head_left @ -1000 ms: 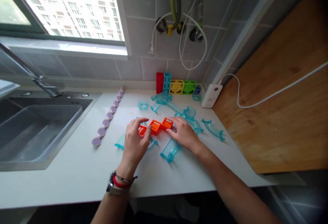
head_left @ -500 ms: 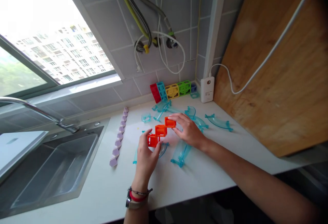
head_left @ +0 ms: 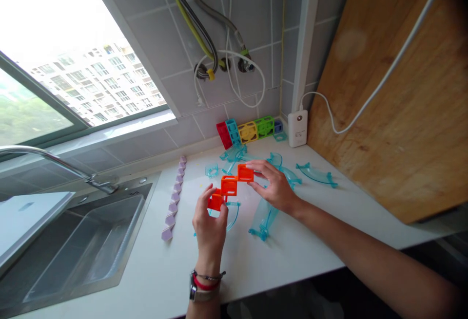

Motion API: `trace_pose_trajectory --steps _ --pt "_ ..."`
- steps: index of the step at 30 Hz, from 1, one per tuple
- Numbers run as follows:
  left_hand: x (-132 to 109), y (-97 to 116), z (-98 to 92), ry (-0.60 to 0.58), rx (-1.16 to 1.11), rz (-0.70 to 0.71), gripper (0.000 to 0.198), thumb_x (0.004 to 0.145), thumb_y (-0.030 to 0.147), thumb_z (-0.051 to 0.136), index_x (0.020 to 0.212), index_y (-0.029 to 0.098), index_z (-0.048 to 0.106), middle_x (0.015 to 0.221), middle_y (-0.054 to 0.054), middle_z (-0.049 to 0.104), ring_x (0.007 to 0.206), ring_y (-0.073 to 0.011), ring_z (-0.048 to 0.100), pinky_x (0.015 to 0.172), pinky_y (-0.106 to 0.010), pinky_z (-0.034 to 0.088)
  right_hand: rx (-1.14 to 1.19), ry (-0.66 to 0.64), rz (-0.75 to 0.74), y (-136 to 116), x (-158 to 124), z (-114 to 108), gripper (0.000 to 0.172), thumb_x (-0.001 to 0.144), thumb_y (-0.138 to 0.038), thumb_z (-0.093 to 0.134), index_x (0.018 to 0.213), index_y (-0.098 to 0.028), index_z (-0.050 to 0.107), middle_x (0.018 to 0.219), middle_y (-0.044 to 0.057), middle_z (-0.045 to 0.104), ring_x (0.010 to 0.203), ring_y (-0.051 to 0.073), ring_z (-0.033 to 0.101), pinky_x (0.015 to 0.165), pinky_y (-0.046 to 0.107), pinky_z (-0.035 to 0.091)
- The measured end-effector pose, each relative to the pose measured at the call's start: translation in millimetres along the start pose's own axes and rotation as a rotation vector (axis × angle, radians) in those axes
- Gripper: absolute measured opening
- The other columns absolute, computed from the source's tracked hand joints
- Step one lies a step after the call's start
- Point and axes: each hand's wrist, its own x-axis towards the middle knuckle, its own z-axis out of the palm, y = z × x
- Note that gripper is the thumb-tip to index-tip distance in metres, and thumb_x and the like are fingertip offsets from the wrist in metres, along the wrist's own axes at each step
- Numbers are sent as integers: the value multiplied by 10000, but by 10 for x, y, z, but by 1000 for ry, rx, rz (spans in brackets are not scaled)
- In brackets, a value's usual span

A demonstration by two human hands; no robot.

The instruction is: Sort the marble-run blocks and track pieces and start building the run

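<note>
Three orange cube-shaped plastic blocks (head_left: pixel 229 186) are joined in a diagonal stair-like chain above the counter. My left hand (head_left: pixel 210 221) pinches the lower left block between thumb and fingers. At the other end, my right hand (head_left: pixel 272 186) grips the upper right block by its side. The middle block is touched by neither hand. Below and behind lie clear teal curved track pieces (head_left: pixel 263 216), partly covered by my hands. A small teal frame piece (head_left: pixel 211 171) lies just past my left hand.
Coloured blocks (head_left: pixel 248 132) stand in a row against the tiled wall. A line of lilac hexagonal pieces (head_left: pixel 173 206) runs beside the sink (head_left: pixel 84 241). A white plugged-in box (head_left: pixel 298 128) stands in the corner by a wooden board (head_left: pixel 395 104). Another teal curve (head_left: pixel 317 175) lies right.
The orange chain has turned slightly in my hands, so the faces of its blocks show differently. Both hands keep their hold. The whole view has shifted a little.
</note>
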Motion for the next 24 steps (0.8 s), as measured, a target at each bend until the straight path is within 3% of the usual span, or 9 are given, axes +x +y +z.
trace_pose_trajectory --steps 4,8,15,24 --pt "-3 66 -16 115 -101 22 382 878 199 704 1247 228 609 1393 -137 620 1306 -284 603 1096 -500 497 41 14 29 -24 -25 12 509 908 -184 661 1386 -343 594 1340 60 620 1273 255 597 988 434 605" --pt "0 120 -23 134 -189 11 317 875 232 728 1176 224 632 1335 -129 631 1295 -286 607 1063 -494 532 61 18 49 -6 -38 27 529 902 -205 680 1401 -356 589 1312 57 600 1236 245 610 980 418 620" --pt "-15 100 3 -12 -374 -134 384 885 288 731 1247 223 621 1376 -143 625 1286 -297 619 1000 -456 584 211 16 158 16 -47 62 573 859 -321 774 1405 -356 605 1287 58 562 1200 249 627 984 429 629" --pt "-26 115 18 -91 -337 -94 318 841 324 789 1116 220 669 1319 -127 639 1222 -293 655 927 -434 631 285 43 227 -2 -29 58 630 768 -442 862 1355 -343 657 1174 53 574 1140 244 633 911 395 661"
